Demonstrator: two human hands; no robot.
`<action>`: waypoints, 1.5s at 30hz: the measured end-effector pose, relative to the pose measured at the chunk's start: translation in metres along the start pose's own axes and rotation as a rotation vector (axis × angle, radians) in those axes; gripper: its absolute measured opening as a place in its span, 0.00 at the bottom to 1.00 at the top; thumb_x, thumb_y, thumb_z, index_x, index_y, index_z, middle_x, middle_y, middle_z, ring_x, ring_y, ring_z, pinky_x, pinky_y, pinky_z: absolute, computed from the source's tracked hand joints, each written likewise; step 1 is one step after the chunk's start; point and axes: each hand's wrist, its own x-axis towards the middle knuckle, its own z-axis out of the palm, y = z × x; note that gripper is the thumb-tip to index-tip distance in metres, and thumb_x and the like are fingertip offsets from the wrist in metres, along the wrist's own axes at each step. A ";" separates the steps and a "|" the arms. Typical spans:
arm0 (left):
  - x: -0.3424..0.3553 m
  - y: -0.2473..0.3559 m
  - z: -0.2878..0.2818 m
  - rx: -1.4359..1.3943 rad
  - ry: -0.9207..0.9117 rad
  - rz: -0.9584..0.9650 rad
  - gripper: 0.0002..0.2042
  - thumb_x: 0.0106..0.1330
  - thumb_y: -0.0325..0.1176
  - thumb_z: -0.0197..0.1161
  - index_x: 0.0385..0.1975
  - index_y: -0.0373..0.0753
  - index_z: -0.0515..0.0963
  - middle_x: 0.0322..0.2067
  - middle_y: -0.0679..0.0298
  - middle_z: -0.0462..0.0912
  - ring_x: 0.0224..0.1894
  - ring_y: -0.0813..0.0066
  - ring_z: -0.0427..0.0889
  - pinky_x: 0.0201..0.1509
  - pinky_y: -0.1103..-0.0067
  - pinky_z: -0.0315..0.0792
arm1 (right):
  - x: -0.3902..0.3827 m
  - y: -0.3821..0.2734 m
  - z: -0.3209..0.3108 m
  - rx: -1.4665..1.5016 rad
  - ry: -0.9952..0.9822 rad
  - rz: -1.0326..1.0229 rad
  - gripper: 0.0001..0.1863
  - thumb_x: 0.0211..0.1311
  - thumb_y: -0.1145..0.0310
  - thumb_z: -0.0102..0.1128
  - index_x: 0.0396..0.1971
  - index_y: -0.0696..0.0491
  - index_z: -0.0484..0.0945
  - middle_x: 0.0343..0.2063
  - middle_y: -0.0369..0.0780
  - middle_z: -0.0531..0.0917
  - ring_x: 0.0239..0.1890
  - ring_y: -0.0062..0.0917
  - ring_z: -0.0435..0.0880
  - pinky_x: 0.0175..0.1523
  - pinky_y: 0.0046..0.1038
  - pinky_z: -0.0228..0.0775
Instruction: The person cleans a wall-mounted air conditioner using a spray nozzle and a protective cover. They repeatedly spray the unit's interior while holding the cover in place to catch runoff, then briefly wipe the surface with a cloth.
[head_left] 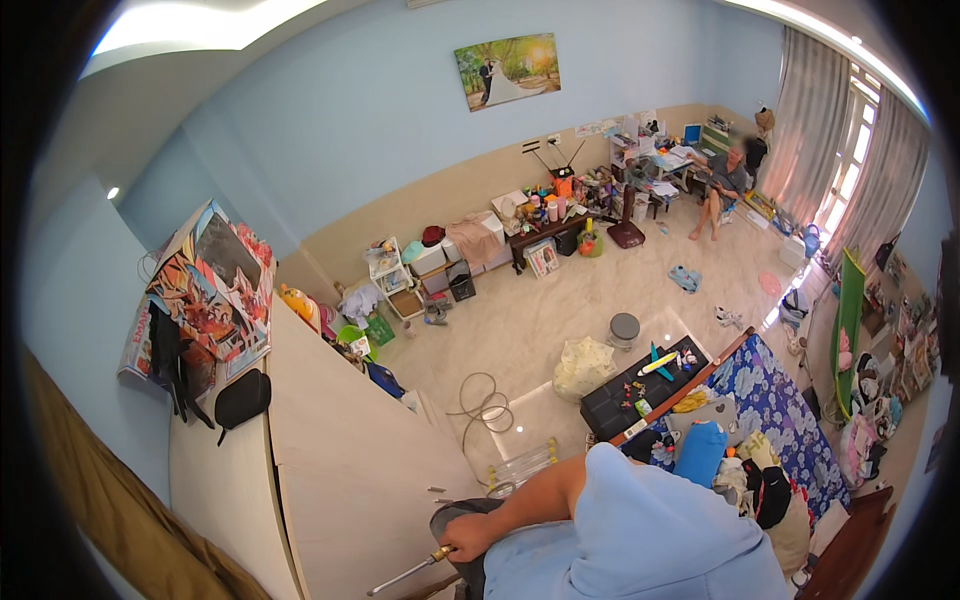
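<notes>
One hand point(468, 548) grips a metal rod point(405, 574) with a brass end, just above the white cupboard top point(340, 440). The other hand is hidden. Work looks barely started.

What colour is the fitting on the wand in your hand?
Brass-gold fitting on a silver wand, seen in the head view.

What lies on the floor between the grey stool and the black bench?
Nothing: in the head view the tile between the stool and the bench is bare.

Blue walls point(330, 110) w/ framed pic point(507, 70), beige tile floor point(560, 310), curtained windows point(850, 150) at right, cluttered.
</notes>
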 end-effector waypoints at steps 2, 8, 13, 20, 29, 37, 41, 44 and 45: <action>-0.004 -0.008 0.003 0.022 0.014 0.012 0.33 0.72 0.51 0.58 0.60 0.22 0.64 0.55 0.36 0.68 0.60 0.32 0.66 0.68 0.45 0.58 | 0.002 -0.001 -0.001 -0.023 -0.011 -0.016 0.15 0.56 0.58 0.57 0.27 0.56 0.80 0.22 0.53 0.81 0.31 0.54 0.82 0.38 0.52 0.72; 0.003 0.006 0.002 0.135 -0.073 -0.117 0.35 0.69 0.52 0.62 0.61 0.24 0.65 0.59 0.37 0.68 0.61 0.36 0.67 0.66 0.48 0.63 | 0.008 0.007 0.004 -0.035 -0.030 0.011 0.16 0.57 0.57 0.57 0.27 0.58 0.80 0.24 0.53 0.82 0.32 0.54 0.82 0.39 0.51 0.73; 0.006 0.000 0.000 0.090 0.091 -0.024 0.35 0.67 0.53 0.65 0.60 0.26 0.69 0.56 0.42 0.72 0.56 0.43 0.73 0.64 0.53 0.67 | 0.016 0.012 0.010 0.012 -0.037 -0.024 0.18 0.58 0.56 0.57 0.27 0.59 0.79 0.25 0.53 0.82 0.32 0.53 0.82 0.39 0.50 0.73; -0.026 -0.030 0.025 -0.235 -0.110 -0.307 0.35 0.65 0.36 0.68 0.69 0.31 0.59 0.70 0.45 0.60 0.75 0.50 0.52 0.79 0.60 0.43 | -0.004 0.082 -0.067 -0.045 -0.211 0.239 0.19 0.65 0.52 0.55 0.36 0.55 0.82 0.29 0.51 0.85 0.32 0.42 0.86 0.38 0.42 0.76; 0.002 0.007 -0.012 -0.077 -0.060 -0.227 0.29 0.60 0.32 0.67 0.60 0.27 0.65 0.61 0.45 0.69 0.71 0.41 0.58 0.72 0.51 0.51 | -0.059 0.201 -0.147 -0.701 -0.390 0.698 0.26 0.52 0.50 0.60 0.40 0.57 0.86 0.38 0.55 0.86 0.46 0.45 0.86 0.50 0.39 0.79; 0.008 0.009 -0.010 -0.073 -0.088 -0.248 0.29 0.62 0.32 0.66 0.61 0.27 0.65 0.61 0.45 0.69 0.72 0.43 0.57 0.73 0.52 0.50 | -0.046 0.143 -0.118 -0.778 -0.933 0.641 0.21 0.56 0.53 0.61 0.39 0.56 0.84 0.37 0.53 0.85 0.43 0.42 0.86 0.47 0.38 0.79; 0.006 0.008 -0.010 -0.092 -0.087 -0.236 0.29 0.62 0.33 0.66 0.60 0.28 0.65 0.61 0.45 0.69 0.73 0.43 0.56 0.73 0.52 0.50 | -0.035 0.118 -0.086 -0.680 -1.008 0.578 0.19 0.57 0.54 0.61 0.38 0.55 0.83 0.35 0.52 0.84 0.41 0.41 0.85 0.46 0.38 0.79; 0.004 0.010 -0.010 -0.072 -0.094 -0.223 0.31 0.60 0.29 0.67 0.62 0.28 0.62 0.62 0.43 0.68 0.71 0.36 0.57 0.71 0.51 0.53 | -0.032 0.107 -0.068 -0.626 -1.029 0.539 0.18 0.58 0.54 0.61 0.37 0.55 0.83 0.34 0.51 0.84 0.40 0.41 0.85 0.45 0.38 0.79; 0.006 0.008 -0.009 -0.071 -0.086 -0.215 0.31 0.60 0.29 0.67 0.62 0.28 0.62 0.62 0.43 0.68 0.71 0.36 0.57 0.71 0.51 0.53 | -0.028 0.103 -0.061 -0.612 -1.036 0.523 0.18 0.58 0.55 0.61 0.37 0.55 0.82 0.34 0.51 0.84 0.40 0.41 0.85 0.45 0.38 0.78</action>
